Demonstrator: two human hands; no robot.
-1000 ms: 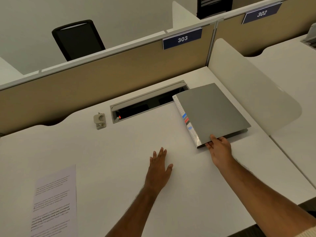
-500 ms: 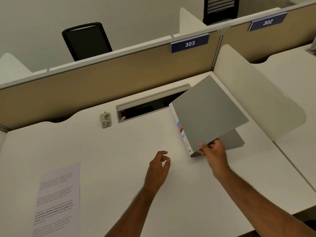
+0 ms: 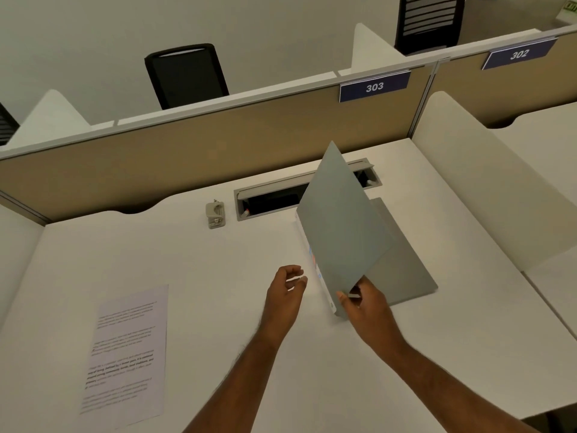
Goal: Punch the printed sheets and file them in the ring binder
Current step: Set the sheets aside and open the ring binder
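Behind the raised binder cover (image 3: 340, 226) rings hidden, right hand (image 3: 368, 304) pinching its corner, left hand (image 3: 284, 292) loosely curled, empty.

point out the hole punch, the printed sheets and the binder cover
hole punch (image 3: 215, 215), head view, its top.
printed sheets (image 3: 126, 354), head view, middle of the page.
binder cover (image 3: 340, 226), head view, raised grey face.

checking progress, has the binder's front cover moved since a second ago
Yes. The front cover has swung up off the back cover, now rising across the desk's cable slot, lifted by the right hand.
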